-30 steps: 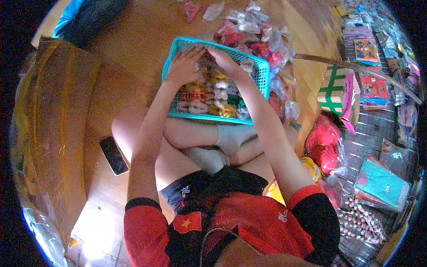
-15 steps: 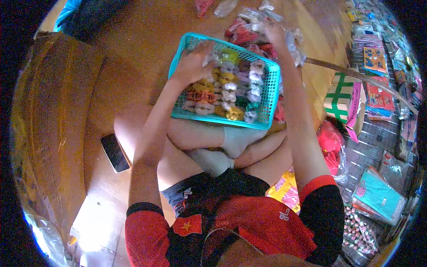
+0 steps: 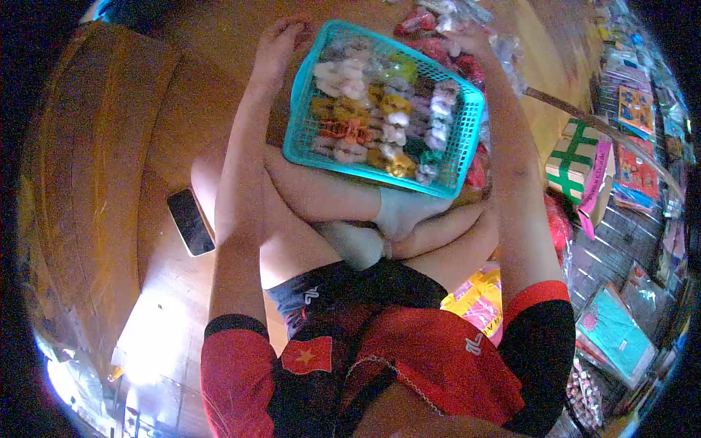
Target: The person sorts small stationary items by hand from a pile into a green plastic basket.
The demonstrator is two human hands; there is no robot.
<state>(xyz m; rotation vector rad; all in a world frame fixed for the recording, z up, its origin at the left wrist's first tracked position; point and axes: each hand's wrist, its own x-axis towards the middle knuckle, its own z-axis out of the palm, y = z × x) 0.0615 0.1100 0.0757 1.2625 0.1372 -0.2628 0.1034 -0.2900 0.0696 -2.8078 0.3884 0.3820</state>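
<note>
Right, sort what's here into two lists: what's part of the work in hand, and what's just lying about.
In hand:
basket of small packed items
left hand at the basket's far corner
right hand in the packets beyond it

Lying about:
phone on the floor
taped box
yellow bag
teal pack

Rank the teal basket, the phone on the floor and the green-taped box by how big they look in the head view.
1. teal basket, clearly largest.
2. green-taped box.
3. phone, smallest, though lens distortion makes the last two unsure.
</note>
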